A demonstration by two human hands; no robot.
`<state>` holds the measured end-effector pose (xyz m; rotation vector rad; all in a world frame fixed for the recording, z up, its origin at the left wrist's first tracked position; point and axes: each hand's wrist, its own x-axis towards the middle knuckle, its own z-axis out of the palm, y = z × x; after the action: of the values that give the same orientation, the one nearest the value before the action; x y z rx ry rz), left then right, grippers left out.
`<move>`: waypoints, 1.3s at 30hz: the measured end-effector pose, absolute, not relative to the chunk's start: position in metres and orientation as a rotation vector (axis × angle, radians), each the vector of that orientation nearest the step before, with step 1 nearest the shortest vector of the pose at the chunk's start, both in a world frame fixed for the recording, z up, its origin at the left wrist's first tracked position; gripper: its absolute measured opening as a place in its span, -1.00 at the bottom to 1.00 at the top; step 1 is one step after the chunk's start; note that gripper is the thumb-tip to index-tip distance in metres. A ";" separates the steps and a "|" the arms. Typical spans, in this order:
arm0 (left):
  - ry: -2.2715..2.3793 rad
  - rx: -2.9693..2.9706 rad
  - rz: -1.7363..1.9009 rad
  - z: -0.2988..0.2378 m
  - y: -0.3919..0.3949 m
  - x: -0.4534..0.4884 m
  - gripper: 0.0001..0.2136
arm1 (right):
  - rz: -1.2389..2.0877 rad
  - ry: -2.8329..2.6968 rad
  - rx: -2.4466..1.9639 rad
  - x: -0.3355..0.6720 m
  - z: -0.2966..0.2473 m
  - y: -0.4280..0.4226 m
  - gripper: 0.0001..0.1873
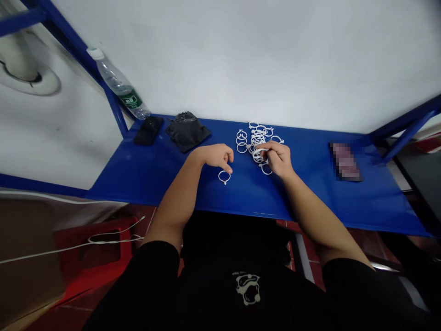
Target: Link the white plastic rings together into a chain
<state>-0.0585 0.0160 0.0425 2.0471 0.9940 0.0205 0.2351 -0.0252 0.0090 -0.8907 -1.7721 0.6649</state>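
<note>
Several white plastic curtain rings [257,137], each a thin hoop with a small tab, lie in a loose pile on the blue table [237,193]. Over the pile's front, my right hand [278,158] pinches one white curtain ring [259,151] between thumb and fingers. My left hand [217,156] is to the left of the pile, its fingers bent and a gap showing between thumb and forefinger. A single curtain ring [224,177] is just below the left thumb, tab towards me. Whether the thumb touches it is hard to tell.
A crumpled black plastic bag [188,132] and a black phone [148,130] lie at the back left. A water bottle [120,85] leans by the blue frame. At the right lies a pixelated flat object [345,161]. A red stool [93,253] stands below left.
</note>
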 end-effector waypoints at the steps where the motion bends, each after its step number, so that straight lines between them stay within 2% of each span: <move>1: 1.014 2.060 -0.042 0.042 0.018 -0.062 -0.58 | 0.669 -1.771 -0.894 0.235 0.008 -0.025 -0.53; 6: 1.107 2.094 -0.149 0.038 0.016 -0.058 -0.72 | 0.653 -1.839 -0.929 0.234 0.008 -0.025 -0.52; 11: 1.201 2.206 0.050 0.038 0.009 -0.043 -0.95 | 0.615 -1.911 -0.904 0.233 0.012 -0.026 -0.53; 15: 1.253 2.301 0.316 0.037 0.004 -0.034 -0.91 | 0.618 -1.923 -0.931 0.233 0.011 -0.025 -0.53; 19: 1.239 2.309 0.539 0.039 -0.001 -0.026 -0.65 | 0.601 -1.955 -0.917 0.235 0.009 -0.023 -0.52; 21: 1.211 2.323 0.589 0.040 -0.004 -0.022 -0.61 | 0.586 -1.979 -0.905 0.235 0.009 -0.022 -0.51; 28: 1.361 2.223 0.900 0.036 -0.006 -0.013 -0.85 | 0.569 -2.000 -0.889 0.234 0.007 -0.020 -0.47; 32: 1.359 2.142 1.095 0.031 -0.004 -0.011 -0.73 | 0.552 -2.020 -0.902 0.235 0.007 -0.019 -0.45; 35: 1.394 2.106 1.058 0.029 -0.002 -0.009 -0.75 | 0.531 -2.037 -0.951 0.235 0.006 -0.018 -0.44; 38: 1.388 2.085 0.992 0.026 -0.001 -0.007 -0.97 | 0.527 -2.042 -0.984 0.235 0.006 -0.017 -0.42; 39: 1.364 2.081 0.981 0.025 -0.001 -0.007 -0.88 | 0.527 -2.041 -0.983 0.236 0.006 -0.017 -0.41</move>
<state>-0.0075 -0.0007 0.0254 2.0808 1.3641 0.9810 0.2357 -0.0166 0.0057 -0.9832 -2.0409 0.5267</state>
